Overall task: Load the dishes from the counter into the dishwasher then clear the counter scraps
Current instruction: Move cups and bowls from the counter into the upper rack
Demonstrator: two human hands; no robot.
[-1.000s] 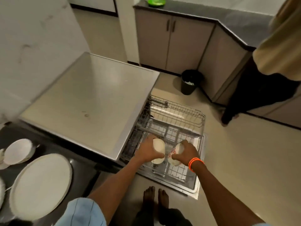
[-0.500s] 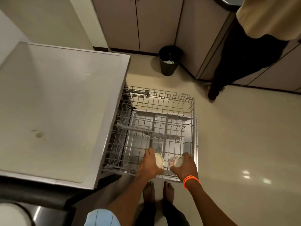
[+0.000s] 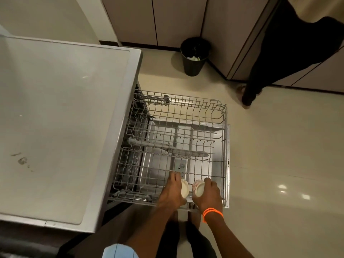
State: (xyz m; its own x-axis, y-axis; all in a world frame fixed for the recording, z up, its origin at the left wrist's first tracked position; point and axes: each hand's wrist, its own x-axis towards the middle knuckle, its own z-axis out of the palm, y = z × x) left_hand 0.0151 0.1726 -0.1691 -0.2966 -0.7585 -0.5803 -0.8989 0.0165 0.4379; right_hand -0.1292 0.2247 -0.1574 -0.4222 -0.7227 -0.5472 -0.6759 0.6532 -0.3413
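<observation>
Your left hand (image 3: 172,192) curls round a plain white cup (image 3: 184,188) and hides most of it, while your right hand (image 3: 208,192) grips a red-patterned cup (image 3: 198,187) just beside it, both cups tilted, whether touching the wires you cannot tell. They sit over the near edge of the dishwasher rack (image 3: 224,146), which otherwise holds nothing beyond your fingers; the black bin (image 3: 193,66) farther off holds pale scraps. Since a second ago both hands have kept their grip, and the counter plates have left view.

The single head-worn camera is looking steeply down from standing height, facing forward over the pulled-out dishwasher rack (image 3: 173,146) filling the frame's centre. The steel desk (image 3: 55,118) is occupying the left, the floor (image 3: 279,164) the right, and the wearer's own feet are showing at the bottom edge.
</observation>
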